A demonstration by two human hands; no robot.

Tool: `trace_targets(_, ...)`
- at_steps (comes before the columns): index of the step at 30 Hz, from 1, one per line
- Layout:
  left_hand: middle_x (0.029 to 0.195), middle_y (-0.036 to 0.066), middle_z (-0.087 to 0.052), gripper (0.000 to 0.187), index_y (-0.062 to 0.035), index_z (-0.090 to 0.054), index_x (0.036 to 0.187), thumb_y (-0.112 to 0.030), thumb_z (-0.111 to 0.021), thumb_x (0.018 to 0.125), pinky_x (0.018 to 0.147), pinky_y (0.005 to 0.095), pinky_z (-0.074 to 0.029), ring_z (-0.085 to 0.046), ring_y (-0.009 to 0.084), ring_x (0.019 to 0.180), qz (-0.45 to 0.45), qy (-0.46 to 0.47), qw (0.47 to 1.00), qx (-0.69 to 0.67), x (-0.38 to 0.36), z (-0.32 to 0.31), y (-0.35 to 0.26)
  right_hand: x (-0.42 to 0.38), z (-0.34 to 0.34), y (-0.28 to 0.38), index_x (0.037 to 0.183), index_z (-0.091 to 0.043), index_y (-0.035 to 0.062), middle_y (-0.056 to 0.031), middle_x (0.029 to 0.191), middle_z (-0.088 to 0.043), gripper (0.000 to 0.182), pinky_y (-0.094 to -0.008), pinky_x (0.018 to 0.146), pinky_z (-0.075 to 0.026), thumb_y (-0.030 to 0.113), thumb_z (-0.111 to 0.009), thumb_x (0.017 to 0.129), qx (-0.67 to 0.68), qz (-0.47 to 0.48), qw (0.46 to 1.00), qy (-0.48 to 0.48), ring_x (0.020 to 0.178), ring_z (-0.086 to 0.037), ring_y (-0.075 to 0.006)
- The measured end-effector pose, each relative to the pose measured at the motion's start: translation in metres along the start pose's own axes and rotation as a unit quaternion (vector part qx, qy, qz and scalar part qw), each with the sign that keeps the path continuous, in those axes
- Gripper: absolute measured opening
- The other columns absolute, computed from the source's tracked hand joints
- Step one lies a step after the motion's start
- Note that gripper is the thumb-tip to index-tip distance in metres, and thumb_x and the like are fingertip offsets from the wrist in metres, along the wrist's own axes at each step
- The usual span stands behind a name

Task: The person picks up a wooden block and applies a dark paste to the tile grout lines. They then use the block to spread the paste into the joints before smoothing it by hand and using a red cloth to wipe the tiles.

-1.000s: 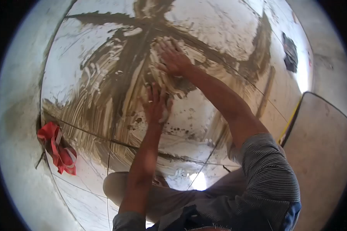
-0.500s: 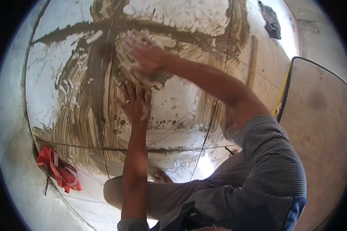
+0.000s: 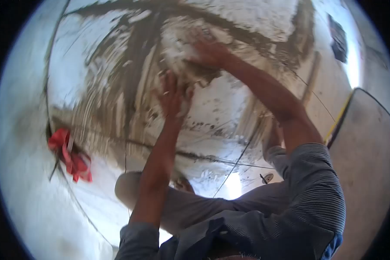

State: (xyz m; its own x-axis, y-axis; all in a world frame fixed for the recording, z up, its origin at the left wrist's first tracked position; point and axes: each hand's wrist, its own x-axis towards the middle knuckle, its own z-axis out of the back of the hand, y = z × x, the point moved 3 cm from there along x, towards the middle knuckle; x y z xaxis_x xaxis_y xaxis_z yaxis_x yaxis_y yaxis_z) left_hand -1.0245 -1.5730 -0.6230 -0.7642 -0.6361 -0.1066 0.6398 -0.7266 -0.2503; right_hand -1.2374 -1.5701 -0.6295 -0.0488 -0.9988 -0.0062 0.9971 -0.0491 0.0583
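Observation:
My left hand lies on the smeared tiled floor with its fingers spread; a ring shows on one finger. Beyond it and to the right, my right hand rests palm down on a whitish, powdery smeared patch. Motion softens its fingers, but they look stretched out. I make out no tool in either hand. Brown, wet-looking grout covers the tile joints and spreads in streaks across the white tiles.
A crumpled red cloth lies at the left by the wall's foot. To the right are a strip of wood, a dark crumpled thing and a large board-like panel with a dark edge. My bent knees are close below.
The whole view has shifted, so the floor sits higher and farther right. My right hand has slid to the right over the whitish patch. My left hand stays in about the same place.

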Motion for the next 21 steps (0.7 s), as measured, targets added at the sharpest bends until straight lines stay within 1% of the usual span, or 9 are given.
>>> trace_targets(1, 0.152, 0.011, -0.019, 0.059, -0.0236, -0.037, 0.140, -0.044, -0.051, 0.087, 0.103, 0.0686, -0.007, -0.019, 0.0317, 0.139, 0.006, -0.004, 0.999, -0.037, -0.001, 0.001, 0.002, 0.008, 0.013, 0.012, 0.144, -0.022, 0.0045, -0.0141, 0.150, -0.023, 0.079, -0.0501, 0.113, -0.004, 0.060, -0.036, 0.090, 0.014, 0.022, 1.000, -0.007, 0.141, -0.016, -0.0271)
trace_targets(3, 0.152, 0.011, -0.019, 0.057, -0.0227, -0.039, 0.139, -0.044, -0.050, 0.088, 0.103, 0.0689, -0.008, -0.019, 0.0303, 0.140, 0.014, -0.002, 0.998, -0.069, 0.006, 0.002, 0.001, 0.022, 0.052, 0.037, 0.144, -0.022, 0.0050, -0.0141, 0.148, -0.027, 0.078, -0.0506, 0.113, -0.006, 0.059, -0.038, 0.090, 0.112, 0.034, 0.986, -0.119, 0.140, -0.018, -0.0276)
trace_targets(5, 0.152, 0.011, -0.019, 0.056, -0.0223, -0.039, 0.139, -0.045, -0.049, 0.088, 0.102, 0.0691, -0.008, -0.018, 0.0297, 0.140, 0.045, 0.026, 0.997, -0.051, -0.006, -0.001, 0.006, 0.028, 0.020, 0.047, 0.144, -0.022, 0.0051, -0.0142, 0.148, -0.027, 0.078, -0.0509, 0.113, -0.006, 0.058, -0.039, 0.090, 0.133, 0.064, 0.984, -0.100, 0.140, -0.018, -0.0282)
trace_targets(9, 0.153, 0.010, -0.016, 0.054, -0.0250, -0.036, 0.141, -0.047, -0.041, 0.092, 0.105, 0.0676, -0.006, -0.012, 0.0290, 0.141, 0.009, 0.003, 0.999, -0.052, 0.007, 0.004, 0.010, 0.045, -0.004, 0.032, 0.144, -0.023, 0.0048, -0.0165, 0.149, -0.025, 0.076, -0.0522, 0.112, -0.009, 0.054, -0.044, 0.090, 0.050, 0.066, 0.993, -0.080, 0.139, -0.020, -0.0327)
trace_targets(11, 0.152, 0.010, -0.016, 0.054, -0.0254, -0.034, 0.141, -0.048, -0.039, 0.093, 0.105, 0.0678, -0.005, -0.012, 0.0281, 0.141, 0.022, 0.027, 0.998, -0.057, 0.001, 0.007, 0.007, 0.051, 0.003, 0.041, 0.144, -0.024, 0.0042, -0.0178, 0.149, -0.024, 0.075, -0.0526, 0.112, -0.010, 0.053, -0.044, 0.090, 0.039, 0.095, 0.991, -0.083, 0.138, -0.020, -0.0335)
trace_targets(13, 0.153, 0.009, -0.015, 0.054, -0.0266, -0.030, 0.143, -0.050, -0.032, 0.095, 0.106, 0.0669, -0.004, -0.011, 0.0266, 0.142, 0.019, 0.053, 0.996, -0.072, 0.000, 0.006, 0.008, 0.059, 0.039, 0.051, 0.142, -0.025, 0.0023, -0.0204, 0.147, -0.026, 0.073, -0.0535, 0.111, -0.011, 0.051, -0.043, 0.092, 0.069, 0.093, 0.978, -0.173, 0.137, -0.022, -0.0349)
trace_targets(17, 0.153, 0.008, -0.014, 0.054, -0.0261, -0.027, 0.144, -0.050, -0.028, 0.095, 0.107, 0.0657, -0.004, -0.010, 0.0259, 0.142, 0.014, 0.009, 0.994, -0.111, -0.003, 0.002, 0.014, 0.066, -0.001, 0.034, 0.142, -0.025, 0.0008, -0.0217, 0.147, -0.026, 0.071, -0.0541, 0.110, -0.012, 0.050, -0.042, 0.093, 0.033, 0.053, 0.990, -0.125, 0.137, -0.023, -0.0348)
trace_targets(19, 0.153, 0.008, -0.013, 0.055, -0.0249, -0.026, 0.144, -0.050, -0.028, 0.096, 0.108, 0.0646, -0.004, -0.010, 0.0257, 0.142, 0.018, 0.032, 0.996, -0.080, -0.001, 0.004, 0.009, 0.065, 0.008, 0.030, 0.142, -0.026, 0.0006, -0.0217, 0.146, -0.027, 0.073, -0.0546, 0.110, -0.012, 0.051, -0.042, 0.092, 0.031, 0.085, 0.988, -0.128, 0.137, -0.022, -0.0351)
trace_targets(21, 0.153, 0.008, -0.014, 0.055, -0.0247, -0.026, 0.144, -0.049, -0.029, 0.096, 0.107, 0.0651, -0.005, -0.010, 0.0259, 0.142, 0.012, 0.003, 0.996, -0.090, 0.007, 0.003, 0.015, 0.072, 0.022, 0.025, 0.142, -0.026, 0.0000, -0.0216, 0.147, -0.026, 0.074, -0.0537, 0.111, -0.012, 0.053, -0.041, 0.092, 0.026, 0.065, 0.986, -0.151, 0.138, -0.022, -0.0349)
